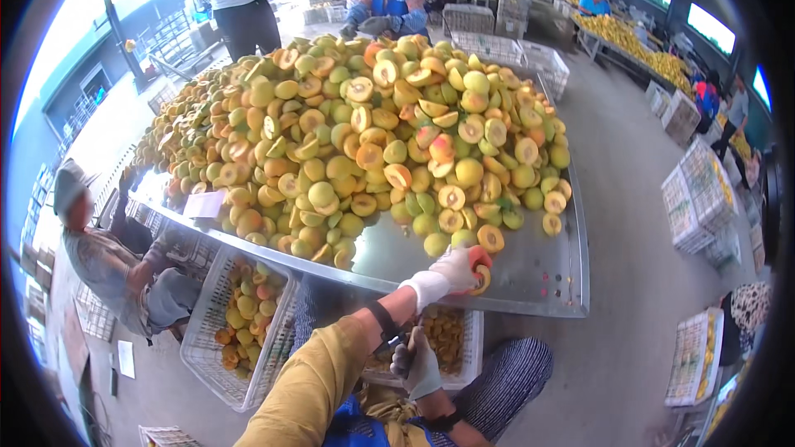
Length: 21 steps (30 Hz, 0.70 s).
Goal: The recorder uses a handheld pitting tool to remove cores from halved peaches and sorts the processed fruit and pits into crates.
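A large heap of cut yellow peaches [372, 155], many halves with the pit still in, lies on a metal table [528, 285]. My left hand [456, 268], in a white glove with an orange-red fingertip coating, reaches over the table's near edge. It is shut on a peach half [481, 279]. Lower down, by my knees, my right hand [423, 363] wears a grey-white glove. Its fingers close around a small tool [399, 351] with a dark grip and a metal end; the tool's exact kind is unclear. Under both hands stands a white plastic crate [475, 347] with small brownish-orange pieces in it.
Left of my legs is a white crate [199, 347] of peaches. A seated person [118, 261] works at the table's left side. Another person [391, 6] is across the heap. Stacked crates [695, 198] line the aisle at right. A pinkish paper [204, 205] rests on the table.
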Tool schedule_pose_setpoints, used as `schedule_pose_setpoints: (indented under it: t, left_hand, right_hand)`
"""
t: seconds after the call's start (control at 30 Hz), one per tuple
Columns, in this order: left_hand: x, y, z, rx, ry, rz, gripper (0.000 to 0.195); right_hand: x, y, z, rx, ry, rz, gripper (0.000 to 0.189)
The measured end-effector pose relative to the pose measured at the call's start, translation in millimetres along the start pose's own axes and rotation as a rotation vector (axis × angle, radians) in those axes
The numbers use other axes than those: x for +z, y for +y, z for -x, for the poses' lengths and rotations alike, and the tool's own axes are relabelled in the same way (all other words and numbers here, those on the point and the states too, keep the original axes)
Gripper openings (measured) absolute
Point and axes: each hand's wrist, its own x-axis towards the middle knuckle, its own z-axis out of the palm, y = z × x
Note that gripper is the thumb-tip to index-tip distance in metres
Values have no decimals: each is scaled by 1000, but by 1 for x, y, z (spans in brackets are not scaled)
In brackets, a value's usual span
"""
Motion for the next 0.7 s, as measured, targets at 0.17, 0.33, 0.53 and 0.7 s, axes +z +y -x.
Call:
schedule_pose_setpoints:
  t: [0.17, 0.33, 0.53, 0.7]
  left_hand:
    - [-51, -14, 53, 36, -29, 923, 54]
    - [-58, -13, 115, 103, 102, 886, 45]
    - [-63, -18, 155, -23, 110, 1286, 49]
    - [-42, -38, 161, 64, 130, 1323, 57]
  right_hand:
    - [-15, -26, 13, -625, 77, 254, 36]
    - [47, -68, 40, -847, 102, 532, 23]
    - [52, -70, 42, -672, -17, 410, 22]
    - [46, -65, 47, -603, -91, 470, 23]
